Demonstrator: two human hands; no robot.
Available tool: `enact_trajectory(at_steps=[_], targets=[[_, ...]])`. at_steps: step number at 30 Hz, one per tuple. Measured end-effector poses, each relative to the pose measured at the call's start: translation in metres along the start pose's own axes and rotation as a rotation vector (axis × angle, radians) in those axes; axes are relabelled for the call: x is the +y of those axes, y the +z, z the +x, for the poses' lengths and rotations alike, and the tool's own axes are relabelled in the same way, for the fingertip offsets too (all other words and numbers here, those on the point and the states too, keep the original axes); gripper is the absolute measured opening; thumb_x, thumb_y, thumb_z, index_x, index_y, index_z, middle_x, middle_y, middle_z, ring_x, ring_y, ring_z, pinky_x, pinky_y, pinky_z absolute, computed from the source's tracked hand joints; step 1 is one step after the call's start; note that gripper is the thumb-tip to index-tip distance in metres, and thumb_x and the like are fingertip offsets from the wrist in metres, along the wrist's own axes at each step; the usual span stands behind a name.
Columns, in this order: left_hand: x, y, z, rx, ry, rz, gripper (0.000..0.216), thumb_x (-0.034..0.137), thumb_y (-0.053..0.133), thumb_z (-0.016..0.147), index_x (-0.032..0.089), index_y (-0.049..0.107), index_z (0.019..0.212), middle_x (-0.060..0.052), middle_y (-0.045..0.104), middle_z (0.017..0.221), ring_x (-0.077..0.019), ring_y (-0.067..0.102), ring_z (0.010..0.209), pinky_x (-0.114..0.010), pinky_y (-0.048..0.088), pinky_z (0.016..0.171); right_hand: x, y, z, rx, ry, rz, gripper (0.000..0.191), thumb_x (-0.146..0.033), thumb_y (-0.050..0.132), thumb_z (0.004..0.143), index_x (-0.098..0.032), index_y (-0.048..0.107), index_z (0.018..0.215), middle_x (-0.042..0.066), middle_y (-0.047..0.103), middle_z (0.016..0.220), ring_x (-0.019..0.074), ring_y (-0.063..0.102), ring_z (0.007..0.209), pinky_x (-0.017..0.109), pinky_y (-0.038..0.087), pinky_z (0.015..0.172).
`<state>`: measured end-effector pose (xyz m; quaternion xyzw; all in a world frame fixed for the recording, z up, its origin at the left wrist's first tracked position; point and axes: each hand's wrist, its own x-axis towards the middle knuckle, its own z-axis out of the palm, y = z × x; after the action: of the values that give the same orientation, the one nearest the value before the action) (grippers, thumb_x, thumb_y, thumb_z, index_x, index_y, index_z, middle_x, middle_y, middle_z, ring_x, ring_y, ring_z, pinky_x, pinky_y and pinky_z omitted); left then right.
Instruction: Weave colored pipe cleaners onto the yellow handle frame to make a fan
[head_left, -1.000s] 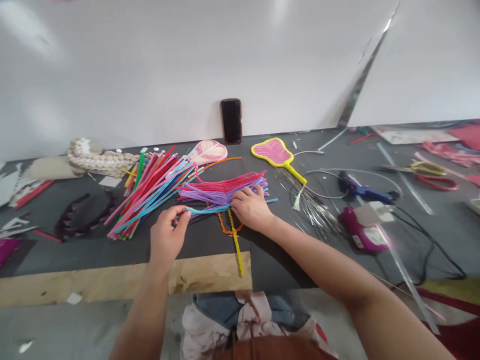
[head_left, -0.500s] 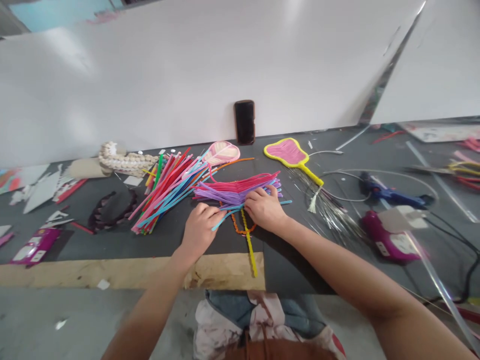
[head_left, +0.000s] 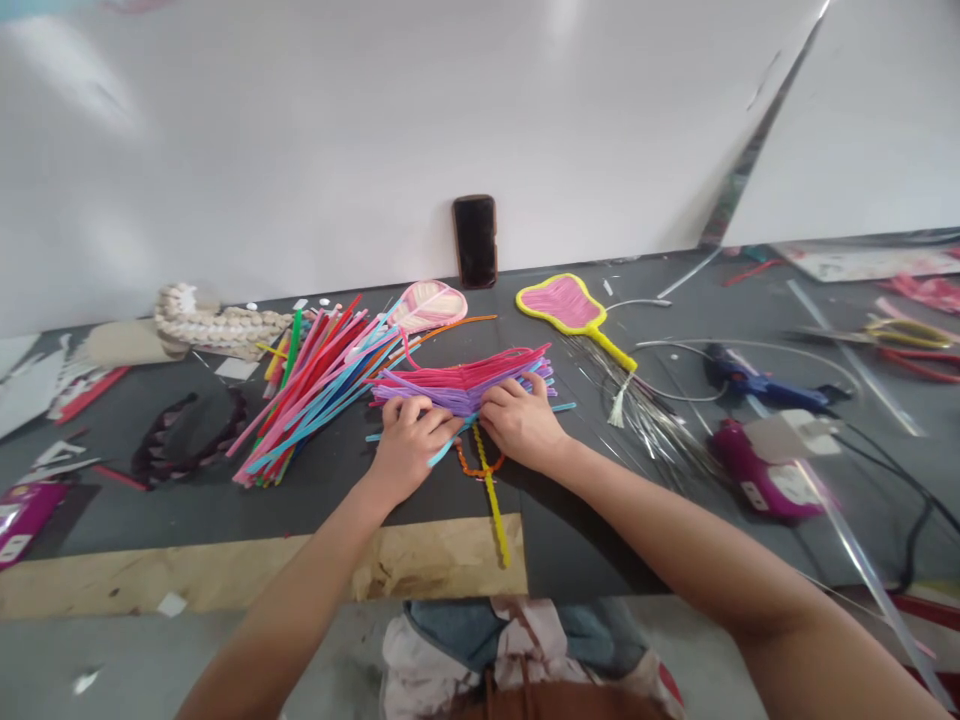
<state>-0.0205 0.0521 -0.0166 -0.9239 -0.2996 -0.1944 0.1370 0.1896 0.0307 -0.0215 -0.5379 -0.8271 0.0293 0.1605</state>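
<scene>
A row of red and purple pipe cleaners (head_left: 457, 380) lies in a shallow V in front of me, with light blue ones along its near edge. My left hand (head_left: 411, 440) is closed at the left part of that edge, fingers curled over a blue pipe cleaner (head_left: 442, 452). On the other side, my right hand (head_left: 521, 420) presses its bent fingers over the purple and blue strands. Between the hands, a twisted yellow stem (head_left: 490, 495) runs toward me, crossed by an orange beaded-looking loop (head_left: 469, 466). My fingers hide part of the blue strands.
Left of the row is a loose pile of coloured pipe cleaners (head_left: 300, 390). Behind stand a phone (head_left: 475, 240) and a pink fan with yellow trim (head_left: 562, 303). A blue glue gun (head_left: 765, 382), a purple box (head_left: 750, 470) and scissors (head_left: 877, 332) lie right.
My left hand has moved up against the pipe cleaner row, its fingers now over the near edge. The right hand stays on the strands. The view has shifted slightly.
</scene>
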Motion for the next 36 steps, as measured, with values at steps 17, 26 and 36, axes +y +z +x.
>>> enact_trajectory(at_steps=[17,26,36], targets=[[0.002,0.009,0.014,0.014,-0.080,-0.106,0.015,0.029,0.057,0.094,0.023,0.069,0.087,0.001,0.074,0.089,-0.0214,0.050,0.097,-0.043,0.024,0.090,0.001,0.007,-0.002,0.088,-0.034,-0.032,0.021,-0.023,0.052,0.095,-0.020,0.068,0.081,0.005,0.071,0.089,0.0214,0.053,0.094,0.047,0.019,0.101],[0.000,0.013,0.012,0.028,-0.038,-0.162,0.017,0.024,0.060,0.093,0.033,0.071,0.101,0.004,0.073,0.098,-0.0219,0.048,0.100,-0.044,0.022,0.090,0.002,0.008,-0.002,0.099,-0.031,-0.032,0.022,-0.024,0.051,0.096,-0.020,0.067,0.081,0.004,0.070,0.088,0.0207,0.054,0.094,0.046,0.021,0.101],[-0.002,0.017,0.009,-0.018,-0.052,-0.183,0.020,0.026,0.063,0.090,0.039,0.073,0.101,0.003,0.072,0.103,-0.0229,0.045,0.104,-0.045,0.024,0.092,0.001,0.005,-0.003,0.093,-0.042,-0.030,0.020,-0.024,0.052,0.095,-0.021,0.068,0.085,0.003,0.072,0.093,0.0202,0.056,0.096,0.048,0.022,0.103]])
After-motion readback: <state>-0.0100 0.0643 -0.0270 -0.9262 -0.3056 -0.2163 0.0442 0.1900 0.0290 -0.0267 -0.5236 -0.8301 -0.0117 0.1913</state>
